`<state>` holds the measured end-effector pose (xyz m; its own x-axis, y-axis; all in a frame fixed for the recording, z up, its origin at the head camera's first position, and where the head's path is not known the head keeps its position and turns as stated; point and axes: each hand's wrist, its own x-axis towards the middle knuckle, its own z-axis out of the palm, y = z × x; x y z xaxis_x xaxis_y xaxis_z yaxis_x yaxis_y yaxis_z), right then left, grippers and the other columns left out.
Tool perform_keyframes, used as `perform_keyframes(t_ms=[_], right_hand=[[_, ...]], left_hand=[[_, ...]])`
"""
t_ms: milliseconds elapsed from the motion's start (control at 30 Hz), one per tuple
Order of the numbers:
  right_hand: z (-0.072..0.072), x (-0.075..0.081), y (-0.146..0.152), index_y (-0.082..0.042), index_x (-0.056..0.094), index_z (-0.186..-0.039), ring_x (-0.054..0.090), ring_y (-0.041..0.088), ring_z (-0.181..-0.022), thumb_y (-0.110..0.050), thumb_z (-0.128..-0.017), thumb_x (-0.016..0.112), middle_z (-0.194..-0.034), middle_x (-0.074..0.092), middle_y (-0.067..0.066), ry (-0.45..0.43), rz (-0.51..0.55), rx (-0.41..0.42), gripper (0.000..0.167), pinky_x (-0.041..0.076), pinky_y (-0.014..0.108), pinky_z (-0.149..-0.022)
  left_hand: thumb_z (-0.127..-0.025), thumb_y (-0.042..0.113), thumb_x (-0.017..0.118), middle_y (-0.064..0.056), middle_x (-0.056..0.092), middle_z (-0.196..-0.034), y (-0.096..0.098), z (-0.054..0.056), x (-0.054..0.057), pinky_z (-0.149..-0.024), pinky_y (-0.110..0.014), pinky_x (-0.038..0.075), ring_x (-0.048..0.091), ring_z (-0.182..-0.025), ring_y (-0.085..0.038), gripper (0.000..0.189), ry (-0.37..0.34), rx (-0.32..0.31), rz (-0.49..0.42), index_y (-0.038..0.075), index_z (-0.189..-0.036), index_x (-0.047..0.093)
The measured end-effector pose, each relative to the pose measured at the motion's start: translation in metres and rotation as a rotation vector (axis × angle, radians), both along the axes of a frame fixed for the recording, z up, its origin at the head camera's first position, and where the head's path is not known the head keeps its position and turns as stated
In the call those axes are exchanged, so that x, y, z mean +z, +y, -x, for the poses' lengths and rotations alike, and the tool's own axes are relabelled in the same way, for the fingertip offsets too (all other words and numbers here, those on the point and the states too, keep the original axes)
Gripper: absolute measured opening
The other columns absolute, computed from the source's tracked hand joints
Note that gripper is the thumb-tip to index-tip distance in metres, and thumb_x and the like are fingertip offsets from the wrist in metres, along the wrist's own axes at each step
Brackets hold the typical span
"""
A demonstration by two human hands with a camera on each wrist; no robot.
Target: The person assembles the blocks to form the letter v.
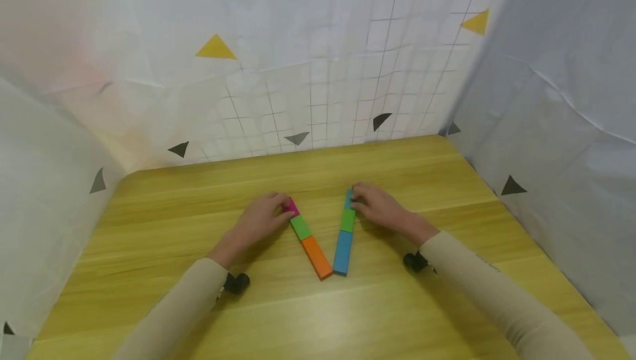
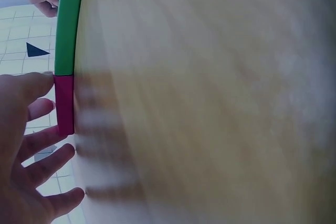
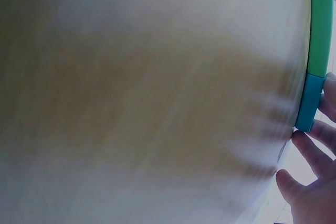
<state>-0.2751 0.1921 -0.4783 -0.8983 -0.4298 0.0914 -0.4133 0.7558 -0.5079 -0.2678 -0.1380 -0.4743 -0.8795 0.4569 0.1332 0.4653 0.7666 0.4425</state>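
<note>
Two rows of coloured wooden blocks lie on the table in a V whose point faces the person. In the left row come a magenta block [image 1: 293, 207], a green block [image 1: 301, 228] and a longer orange block [image 1: 317, 258]. My left hand [image 1: 263, 217] pinches the magenta block [image 2: 64, 103] at the far end, thumb by its seam with the green one. The right row has a small blue block [image 3: 311, 100], a green block [image 1: 348, 220] and a longer blue block [image 1: 343, 253]. My right hand [image 1: 379, 205] pinches the small blue block at its far end.
The wood-grain table [image 1: 318, 321] is enclosed by white sheeting [image 1: 318, 89] at the back and sides. Yellow and dark triangles mark the sheeting. Dark wrist cameras sit under both sleeves, close over the table.
</note>
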Motion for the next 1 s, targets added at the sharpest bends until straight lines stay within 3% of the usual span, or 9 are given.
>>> perform_keyframes(t_ms=[733,1000], right_hand=[[0.0017,0.0019,-0.0013,-0.006,0.066,-0.113,0.057,0.033,-0.127,-0.017,-0.097,0.064,-0.139,0.057,0.017,0.012,0.016,0.005,0.020,0.047,0.049,-0.106],[0.0031,0.0041,-0.0020,-0.011,0.061,-0.095,0.064,0.028,-0.113,-0.015,-0.096,0.065,-0.118,0.066,0.010,-0.005,0.040,0.030,0.006,0.054,0.044,-0.095]], left_hand=[[-0.094,0.036,0.067,0.008,0.063,-0.103,-0.0003,0.0015,-0.0018,-0.088,-0.034,0.053,0.061,-0.094,-0.013,0.009,0.029,-0.009,0.005,0.028,-0.097,0.064],[-0.094,0.036,0.068,0.009,0.063,-0.100,0.0008,0.0014,-0.0035,-0.087,-0.033,0.053,0.061,-0.092,-0.013,0.008,0.016,-0.004,-0.011,0.029,-0.097,0.065]])
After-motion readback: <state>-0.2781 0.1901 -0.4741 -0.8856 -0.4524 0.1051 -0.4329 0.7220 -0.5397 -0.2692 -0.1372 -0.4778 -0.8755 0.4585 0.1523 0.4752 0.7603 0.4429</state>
